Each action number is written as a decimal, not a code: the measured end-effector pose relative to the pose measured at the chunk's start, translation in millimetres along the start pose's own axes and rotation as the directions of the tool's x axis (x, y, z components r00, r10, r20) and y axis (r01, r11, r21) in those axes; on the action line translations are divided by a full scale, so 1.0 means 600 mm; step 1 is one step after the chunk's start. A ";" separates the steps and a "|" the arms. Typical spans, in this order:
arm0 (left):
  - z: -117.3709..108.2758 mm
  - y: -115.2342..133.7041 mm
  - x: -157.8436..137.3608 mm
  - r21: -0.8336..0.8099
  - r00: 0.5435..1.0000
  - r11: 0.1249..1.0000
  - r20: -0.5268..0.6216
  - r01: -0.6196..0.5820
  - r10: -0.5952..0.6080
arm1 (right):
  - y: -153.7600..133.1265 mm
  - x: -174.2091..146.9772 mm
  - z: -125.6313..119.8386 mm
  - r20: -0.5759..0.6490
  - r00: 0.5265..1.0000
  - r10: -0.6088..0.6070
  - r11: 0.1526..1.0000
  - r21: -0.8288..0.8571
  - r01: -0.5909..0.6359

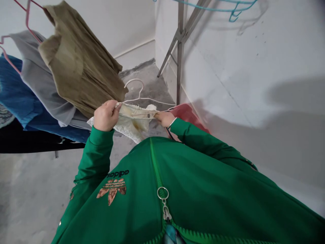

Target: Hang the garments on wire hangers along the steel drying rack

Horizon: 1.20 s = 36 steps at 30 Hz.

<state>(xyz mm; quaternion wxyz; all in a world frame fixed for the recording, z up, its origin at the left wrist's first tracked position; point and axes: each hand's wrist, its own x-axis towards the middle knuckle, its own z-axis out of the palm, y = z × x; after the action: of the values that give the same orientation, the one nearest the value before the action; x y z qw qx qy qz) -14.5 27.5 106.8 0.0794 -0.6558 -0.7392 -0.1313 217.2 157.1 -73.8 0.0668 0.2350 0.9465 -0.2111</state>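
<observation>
A cream-white lace-trimmed garment (133, 123) with a yellowish-brown stain is stretched between my two hands. My left hand (106, 116) is closed on its left top edge, close to the left end of a white hanger (149, 99). My right hand (164, 119) pinches the garment's opening on the other side. The hanger's hook points away from me. One end of the hanger is at the garment's left corner, while its right end sticks out above my right wrist. How far the hanger goes inside the cloth is hard to see.
To the left hang an olive-brown garment (78, 61), a grey one (43, 74) and a blue one (22, 98). A metal rack leg (179, 57) stands by the white wall. Something red (188, 117) sits low beyond my right wrist. A turquoise hanger (215, 7) hangs above.
</observation>
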 end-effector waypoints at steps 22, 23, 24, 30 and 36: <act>0.023 -0.086 -0.043 -0.142 0.988 0.981 0.097 0.132 -0.119 | 0.098 -0.049 -0.069 -0.672 0.740 -0.023 0.972 0.159 0.175; 0.024 -0.084 -0.044 -0.085 0.989 0.988 0.086 0.128 -0.120 | 0.092 -0.054 -0.074 -0.671 0.740 -0.054 0.976 0.122 0.182; 0.026 -0.081 -0.045 -0.036 0.990 0.991 0.063 0.131 -0.129 | 0.084 -0.060 -0.079 -0.667 0.740 -0.088 0.975 0.093 0.200; 0.039 -0.073 -0.046 0.002 0.969 0.980 -0.149 0.201 -0.199 | 0.038 -0.103 -0.090 -0.705 0.661 -0.256 0.851 0.160 0.500; 0.023 -0.065 -0.046 -0.039 0.968 0.992 -0.219 0.117 -0.123 | 0.055 -0.097 -0.115 -0.748 0.662 -0.045 0.961 0.150 0.235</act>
<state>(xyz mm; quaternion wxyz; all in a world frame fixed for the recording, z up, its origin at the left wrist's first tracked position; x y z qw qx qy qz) -48.7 1.6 82.1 0.1448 -0.5921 -0.7623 -0.2174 282.3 189.1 -10.6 -0.3655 0.2323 0.8760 -0.2121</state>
